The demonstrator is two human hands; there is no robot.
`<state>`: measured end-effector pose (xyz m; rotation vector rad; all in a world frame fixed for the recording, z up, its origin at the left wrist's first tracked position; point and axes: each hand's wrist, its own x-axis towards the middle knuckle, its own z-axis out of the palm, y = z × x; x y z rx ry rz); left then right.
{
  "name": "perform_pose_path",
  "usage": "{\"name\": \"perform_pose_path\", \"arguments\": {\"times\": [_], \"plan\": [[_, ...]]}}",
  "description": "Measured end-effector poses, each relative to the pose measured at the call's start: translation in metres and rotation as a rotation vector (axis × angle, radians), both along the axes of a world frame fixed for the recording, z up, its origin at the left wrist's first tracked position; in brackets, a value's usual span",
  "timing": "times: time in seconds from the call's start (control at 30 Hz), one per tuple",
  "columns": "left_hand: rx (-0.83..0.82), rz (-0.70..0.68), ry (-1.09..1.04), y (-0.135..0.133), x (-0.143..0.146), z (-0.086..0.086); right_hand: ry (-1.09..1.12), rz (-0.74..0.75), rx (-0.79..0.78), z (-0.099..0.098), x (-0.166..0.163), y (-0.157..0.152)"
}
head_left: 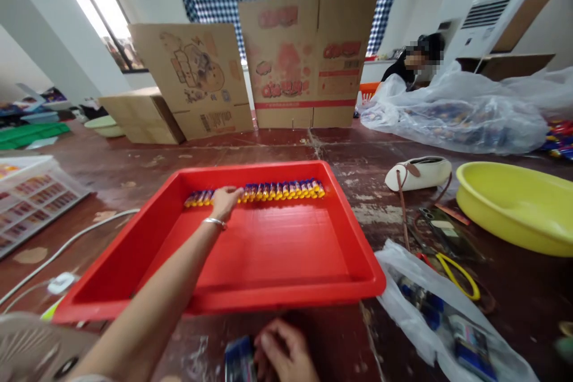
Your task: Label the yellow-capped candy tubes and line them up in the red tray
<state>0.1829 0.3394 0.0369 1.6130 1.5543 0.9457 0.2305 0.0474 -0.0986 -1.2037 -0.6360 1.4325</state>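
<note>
A red plastic tray (286,277) lies on the brown table in front of me. Along its far wall runs a row of small blue-and-yellow wrapped sticks (277,191). My left hand (225,202), with a thin bracelet at the wrist, reaches into the tray and rests its curled fingers on the left part of that row. My right hand (286,353) is near the bottom edge, below the tray's front rim, its fingers closed round a dark blue packet (239,359) that is blurred.
A yellow basin (514,206) sits at right, with a white pouch (418,173), a phone and a clear bag of packets (447,322) nearby. Cardboard sheets (308,57) stand at the back. A person sits far right behind a large plastic bag (456,110). A clear box (31,200) is at left.
</note>
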Motion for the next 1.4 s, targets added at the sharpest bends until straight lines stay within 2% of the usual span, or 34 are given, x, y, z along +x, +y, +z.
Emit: {"name": "perform_pose_path", "arguments": {"times": [0.1, 0.17, 0.2, 0.27, 0.33, 0.4, 0.47, 0.57, 0.67, 0.97, 1.17, 1.4], "plan": [[0.059, -0.066, -0.037, -0.060, -0.041, 0.026, -0.168, 0.032, 0.086, 0.008, 0.005, -0.003], [0.106, -0.092, -0.040, -0.114, -0.077, 0.031, -0.348, 0.085, 0.109, 0.010, 0.010, -0.004], [0.190, -0.121, 0.008, -0.144, -0.095, 0.029, -0.446, 0.120, 0.115, 0.010, 0.011, -0.003], [0.210, -0.173, 0.146, -0.204, -0.127, 0.012, -0.644, 0.184, 0.130, 0.012, 0.012, -0.002], [0.216, -0.243, 0.219, -0.255, -0.148, -0.020, -0.803, 0.222, 0.148, 0.016, 0.009, -0.001], [0.266, -0.344, 0.272, -0.290, -0.158, -0.058, -0.890, 0.249, 0.125, 0.020, 0.005, 0.001], [0.368, -0.423, 0.331, -0.311, -0.158, -0.091, -0.923, 0.262, 0.095, 0.022, 0.000, 0.002], [0.479, -0.476, 0.470, -0.324, -0.151, -0.117, -0.924, 0.257, 0.127, 0.021, -0.004, 0.001], [0.507, -0.485, 0.564, -0.330, -0.147, -0.125, -0.874, 0.262, 0.178, 0.019, -0.003, -0.001], [0.482, -0.470, 0.613, -0.336, -0.140, -0.128, -0.899, 0.325, 0.238, 0.021, 0.005, -0.005], [0.420, -0.468, 0.604, -0.337, -0.138, -0.126, -0.830, 0.319, 0.172, 0.019, -0.002, -0.005], [0.382, -0.474, 0.587, -0.338, -0.134, -0.123, -0.911, 0.319, 0.251, 0.019, 0.004, -0.008]]}}
